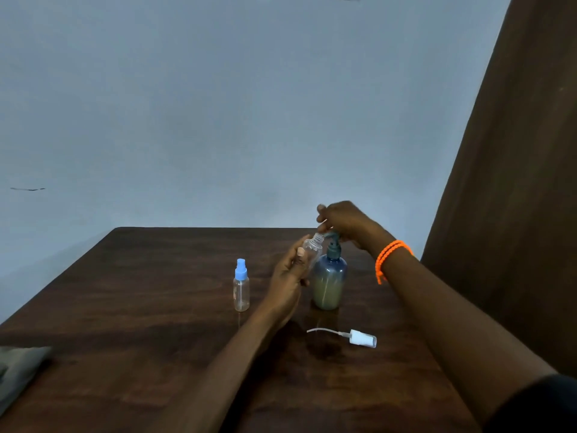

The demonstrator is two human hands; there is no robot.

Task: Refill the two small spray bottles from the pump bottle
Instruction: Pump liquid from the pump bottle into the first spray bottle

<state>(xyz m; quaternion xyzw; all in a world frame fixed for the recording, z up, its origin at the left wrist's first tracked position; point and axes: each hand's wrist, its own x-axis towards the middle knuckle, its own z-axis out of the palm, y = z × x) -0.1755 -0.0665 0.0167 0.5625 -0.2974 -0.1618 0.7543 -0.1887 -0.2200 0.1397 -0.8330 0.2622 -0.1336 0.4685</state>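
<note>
While the left hand (288,276) closes its grip around an uncapped clear spray bottle (312,250), tilted with its neck at the pump bottle's (329,281) spout, the right hand (343,221) rests curled on the pump head just right of frame centre. Left of them stands the blue-capped spray bottle (241,289); a white sprayer top (362,338) lies nearer on the dark wooden surface (140,323).

Tabletop (156,307): I'm seeing dark brown wood grain.
Pump bottle (330,282): showing smoky blue-grey, with yellowish-green liquid inside.
Standing spray bottle (241,290): clear, wearing a light blue cap.
Held spray bottle (313,246): showing clear.
Loose sprayer (362,338): lying white.
Bracelet (390,256): glowing bright orange.
Curtain (515,182): hanging brown.
Wall (218,104): reading pale grey-blue.
</note>
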